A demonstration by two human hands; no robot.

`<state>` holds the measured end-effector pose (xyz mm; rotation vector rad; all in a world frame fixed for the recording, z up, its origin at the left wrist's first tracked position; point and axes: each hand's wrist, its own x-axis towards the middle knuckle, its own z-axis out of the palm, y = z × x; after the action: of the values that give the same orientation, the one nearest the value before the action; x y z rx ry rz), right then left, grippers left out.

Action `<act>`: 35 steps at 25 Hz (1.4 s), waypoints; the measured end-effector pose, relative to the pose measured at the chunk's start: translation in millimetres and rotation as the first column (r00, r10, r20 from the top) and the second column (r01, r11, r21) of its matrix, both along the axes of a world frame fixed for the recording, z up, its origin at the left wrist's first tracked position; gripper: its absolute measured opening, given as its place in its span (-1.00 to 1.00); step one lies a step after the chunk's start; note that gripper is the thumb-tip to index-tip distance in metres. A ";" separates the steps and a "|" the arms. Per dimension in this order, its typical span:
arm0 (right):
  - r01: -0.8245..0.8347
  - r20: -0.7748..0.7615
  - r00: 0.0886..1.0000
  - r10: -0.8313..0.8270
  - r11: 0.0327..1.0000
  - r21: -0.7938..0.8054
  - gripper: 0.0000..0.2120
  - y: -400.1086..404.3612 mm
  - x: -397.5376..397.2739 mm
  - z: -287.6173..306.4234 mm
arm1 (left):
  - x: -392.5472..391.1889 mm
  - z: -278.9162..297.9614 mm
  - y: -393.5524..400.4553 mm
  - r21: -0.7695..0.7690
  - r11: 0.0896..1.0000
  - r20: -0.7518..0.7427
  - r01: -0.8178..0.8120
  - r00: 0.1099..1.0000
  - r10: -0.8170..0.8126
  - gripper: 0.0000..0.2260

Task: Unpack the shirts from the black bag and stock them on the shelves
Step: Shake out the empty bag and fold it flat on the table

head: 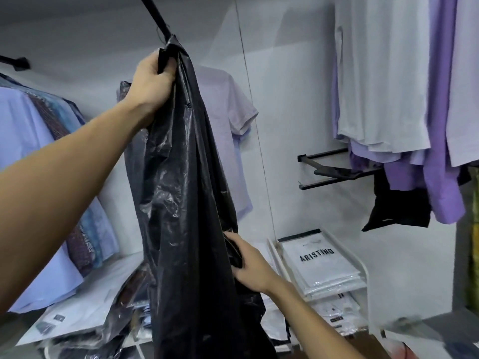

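The black bag [186, 177] hangs lengthwise down the middle of the view, stretched between both hands. The left hand [150, 84] is raised high, with its fingers curled tight round the bunched upper end of the bag, just below a black rail [155, 16] that runs up and out of the frame. The right hand [248, 265] is low and to the right of the bag, with its fingers closed on a fold of the plastic at the bag's right edge. The bag appears slack and flat between the two grips; whether anything is inside cannot be told.

Behind the lower part of the bag, packaged shirts [324, 263] in clear wrap lie stacked on a white shelf [363, 270] to the right of the right hand; the top packet reads ARISTINO. More wrapped packets [77, 317] lie on the lower surface at left, below the left forearm, partly hidden by the bag.

Hanging shirts [39, 151] in blue and patterned cloth fill the left side. A pale short-sleeved shirt [228, 125] hangs on the back wall directly behind the bag. White and purple shirts [414, 99] hang at upper right above a black wall bracket [331, 169], with a dark garment [399, 208] drooping beneath them
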<state>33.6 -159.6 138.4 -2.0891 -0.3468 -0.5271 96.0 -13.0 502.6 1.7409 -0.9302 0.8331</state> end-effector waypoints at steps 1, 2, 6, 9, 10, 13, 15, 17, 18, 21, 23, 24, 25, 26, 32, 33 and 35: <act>-0.013 0.013 1.000 0.013 1.000 0.008 -0.39 0.1 3.2 -7.0 | 2.9 1.2 5.7 -0.007 0.999 0.002 -0.041 0.999 0.041 -0.81; -0.009 0.009 1.000 0.009 1.000 -0.007 -0.39 -2.0 4.1 -14.5 | 6.6 2.8 14.4 -0.023 0.995 0.002 -0.098 0.995 0.099 -0.81; 0.060 -0.116 0.991 -0.064 0.997 -0.038 -0.55 -29.8 7.1 -61.8 | 15.9 2.2 49.6 -0.056 0.898 -0.079 -0.437 0.898 0.433 -0.73; 0.082 -0.167 0.984 -0.057 0.986 0.147 -0.51 -39.9 -2.1 -67.5 | 14.4 0.0 58.0 -0.025 0.798 -0.124 -0.602 0.794 0.595 -0.70; 0.075 -0.180 0.983 -0.027 0.961 0.266 -0.56 -38.4 -7.6 -63.8 | 16.8 2.1 58.8 0.000 0.772 -0.103 -0.636 0.767 0.633 -0.69; 0.062 -0.206 0.977 0.056 0.848 0.526 -0.67 -30.5 -32.4 -51.5 | 21.4 10.1 60.8 0.108 0.648 0.068 -0.754 0.655 0.752 -0.65; -0.002 -0.153 0.981 0.122 0.789 0.615 -0.65 -24.2 -51.6 -50.1 | 28.6 15.0 68.7 0.198 0.551 0.186 -0.811 0.583 0.791 -0.69; -0.016 -0.137 0.984 0.114 0.822 0.569 -0.42 -16.6 -64.7 -57.7 | 38.1 14.7 75.9 0.297 0.502 0.244 -0.812 0.573 0.783 -0.72; 0.024 -0.174 0.982 0.075 0.863 0.505 -0.33 -13.5 -67.2 -65.2 | 41.9 12.9 77.1 0.343 0.476 0.271 -0.810 0.570 0.775 -0.73; 0.003 -0.280 0.945 0.170 0.850 0.527 -0.14 0.8 -70.9 -70.9 | 50.4 -0.9 80.2 0.448 0.385 0.345 -0.807 0.554 0.758 -0.74; -0.093 -0.267 0.894 0.360 0.732 0.675 -0.03 3.9 -75.2 -54.4 | 54.3 -8.9 81.5 0.493 0.326 0.365 -0.807 0.532 0.764 -0.70; -0.151 -0.243 0.880 0.409 0.723 0.674 0.02 4.5 -78.7 -42.9 | 55.2 -12.8 79.8 0.509 0.300 0.371 -0.807 0.520 0.769 -0.68; -0.193 -0.233 0.880 0.413 0.761 0.619 0.09 6.2 -79.9 -33.0 | 55.8 -16.5 76.7 0.522 0.277 0.377 -0.807 0.509 0.774 -0.66; -0.232 -0.234 0.882 0.410 0.808 0.541 0.17 10.1 -78.4 -23.9 | 55.2 -19.7 72.9 0.535 0.258 0.382 -0.804 0.503 0.775 -0.64; -0.040 -0.321 0.941 0.109 0.976 0.213 -0.34 44.8 -46.0 -6.9 | 44.5 -13.0 63.3 0.581 0.481 0.214 -0.656 0.694 0.687 -0.64; -0.035 -0.348 0.931 0.115 0.973 0.228 -0.57 43.1 -41.1 -10.7 | 41.5 -8.7 62.2 0.585 0.556 0.155 -0.590 0.755 0.637 -0.66; -0.086 -0.381 0.911 0.160 0.975 0.203 -0.67 37.5 -34.8 -12.5 | 35.5 -1.2 60.7 0.585 0.689 0.047 -0.428 0.866 0.497 -0.71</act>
<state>-1.2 -122.2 125.9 -1.9225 -0.1842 -0.0493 131.5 47.8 501.4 2.6154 -0.7015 0.7927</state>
